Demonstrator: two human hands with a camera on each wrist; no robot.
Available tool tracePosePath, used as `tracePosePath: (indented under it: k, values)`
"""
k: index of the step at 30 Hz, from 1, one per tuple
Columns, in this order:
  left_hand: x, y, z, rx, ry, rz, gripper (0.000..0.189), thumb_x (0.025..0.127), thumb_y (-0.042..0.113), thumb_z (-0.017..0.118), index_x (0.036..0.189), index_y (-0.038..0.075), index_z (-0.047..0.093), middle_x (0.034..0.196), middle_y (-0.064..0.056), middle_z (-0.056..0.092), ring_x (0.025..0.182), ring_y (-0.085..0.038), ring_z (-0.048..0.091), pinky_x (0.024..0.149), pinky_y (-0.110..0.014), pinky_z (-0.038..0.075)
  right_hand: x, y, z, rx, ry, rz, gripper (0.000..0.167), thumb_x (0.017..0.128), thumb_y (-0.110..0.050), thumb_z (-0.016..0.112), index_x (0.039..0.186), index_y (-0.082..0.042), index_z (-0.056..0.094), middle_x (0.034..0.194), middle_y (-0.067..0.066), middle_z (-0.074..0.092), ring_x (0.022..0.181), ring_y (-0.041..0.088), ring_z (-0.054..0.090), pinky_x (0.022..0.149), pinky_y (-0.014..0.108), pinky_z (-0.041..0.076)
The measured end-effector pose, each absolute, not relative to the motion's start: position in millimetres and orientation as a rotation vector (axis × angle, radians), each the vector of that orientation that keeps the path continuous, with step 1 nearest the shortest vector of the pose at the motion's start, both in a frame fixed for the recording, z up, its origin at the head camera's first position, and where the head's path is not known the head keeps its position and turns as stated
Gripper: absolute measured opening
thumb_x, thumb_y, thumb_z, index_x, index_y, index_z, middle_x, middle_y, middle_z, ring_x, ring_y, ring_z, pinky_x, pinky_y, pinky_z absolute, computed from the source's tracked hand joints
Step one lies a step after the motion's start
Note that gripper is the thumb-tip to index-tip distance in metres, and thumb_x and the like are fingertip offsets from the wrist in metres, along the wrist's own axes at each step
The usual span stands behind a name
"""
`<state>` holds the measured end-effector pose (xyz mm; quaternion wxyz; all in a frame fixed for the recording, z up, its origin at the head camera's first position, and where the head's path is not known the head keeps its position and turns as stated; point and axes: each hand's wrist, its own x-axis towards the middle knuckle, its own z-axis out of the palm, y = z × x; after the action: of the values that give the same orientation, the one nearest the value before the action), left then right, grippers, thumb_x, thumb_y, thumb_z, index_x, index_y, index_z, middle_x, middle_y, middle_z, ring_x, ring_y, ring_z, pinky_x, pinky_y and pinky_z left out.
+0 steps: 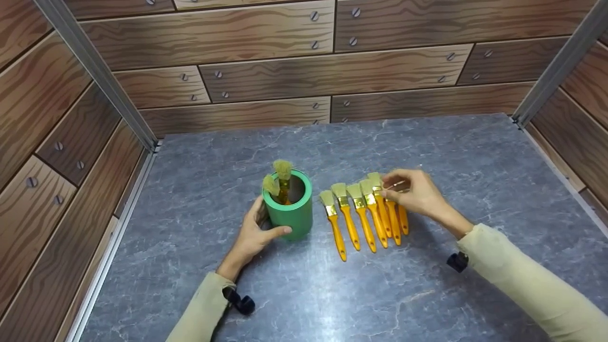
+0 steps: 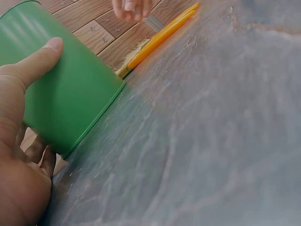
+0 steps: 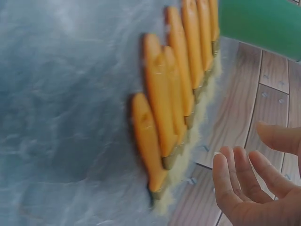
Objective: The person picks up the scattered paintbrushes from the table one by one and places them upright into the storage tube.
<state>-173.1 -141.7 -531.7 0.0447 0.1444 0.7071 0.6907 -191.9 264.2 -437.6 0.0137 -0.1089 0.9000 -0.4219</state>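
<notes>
A tall green cylindrical cup stands on the table with two paintbrushes in it, bristles up. My left hand grips the cup from the left, the thumb across its front and the other fingers behind. To the right of the cup lies a slanted row of several paintbrushes, with orange handles, gold ferrules and pale bristles pointing away from me. Over the right end of that row is my right hand, fingers loosely bent and holding nothing. It partly hides the rightmost brushes in the head view.
The grey marbled table is bounded by wood-patterned walls at the back and sides. Metal corner posts rise at the back left and back right. A black wrist mount sits on each sleeve.
</notes>
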Motion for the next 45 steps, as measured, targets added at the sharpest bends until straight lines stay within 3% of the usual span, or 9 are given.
tracePosePath:
  k: [11, 25, 31, 36, 45]
  values:
    - [-174, -142, -532, 0.425, 2.163, 2.106, 0.11, 0.085, 0.017, 0.094, 0.171, 0.016, 0.025, 0.169, -0.009, 0.042, 0.158, -0.029, 0.038, 0.13, -0.049, 0.035, -190, 284, -458, -0.325, 2.871, -1.243, 0.031, 0.091, -0.005, 0.083, 0.117, 0.009, 0.074, 0.11, 0.026, 0.077, 0.096, 0.041, 0.077, 0.083, 0.043, 0.068]
    - [-175, -142, -532, 0.43, 2.19, 2.087, 0.108, 0.086, 0.017, 0.093, 0.171, 0.017, 0.025, 0.17, -0.008, 0.04, 0.161, -0.028, 0.034, 0.132, -0.05, 0.03, -192, 298, -477, -0.147, 2.87, -1.138, 0.035, 0.084, -0.011, 0.091, 0.109, 0.007, 0.075, 0.099, 0.02, 0.076, 0.087, 0.029, 0.075, 0.076, 0.027, 0.064]
    - [-174, -142, -531, 0.422, 2.196, 2.088, 0.109, 0.086, 0.017, 0.093, 0.171, 0.017, 0.025, 0.17, -0.007, 0.04, 0.16, -0.028, 0.035, 0.132, -0.049, 0.031, -194, 301, -478, -0.081, 2.876, -1.078, 0.037, 0.083, -0.018, 0.093, 0.106, 0.004, 0.074, 0.097, 0.017, 0.077, 0.084, 0.021, 0.07, 0.072, 0.026, 0.056]
    - [-175, -142, -532, 0.439, 2.186, 2.093, 0.108, 0.085, 0.018, 0.094, 0.17, 0.018, 0.027, 0.169, -0.006, 0.043, 0.159, -0.026, 0.037, 0.131, -0.046, 0.033, -194, 304, -475, -0.031, 2.845, -1.055, 0.04, 0.083, -0.022, 0.093, 0.107, 0.003, 0.073, 0.097, 0.017, 0.077, 0.082, 0.02, 0.068, 0.067, 0.025, 0.055]
    - [-174, -142, -533, 0.439, 2.201, 2.084, 0.11, 0.086, 0.018, 0.093, 0.171, 0.017, 0.025, 0.171, -0.007, 0.04, 0.16, -0.028, 0.035, 0.132, -0.048, 0.031, -197, 303, -475, 0.04, 2.787, -1.028, 0.04, 0.082, -0.02, 0.092, 0.108, 0.002, 0.07, 0.096, 0.011, 0.077, 0.081, 0.018, 0.069, 0.07, 0.026, 0.056]
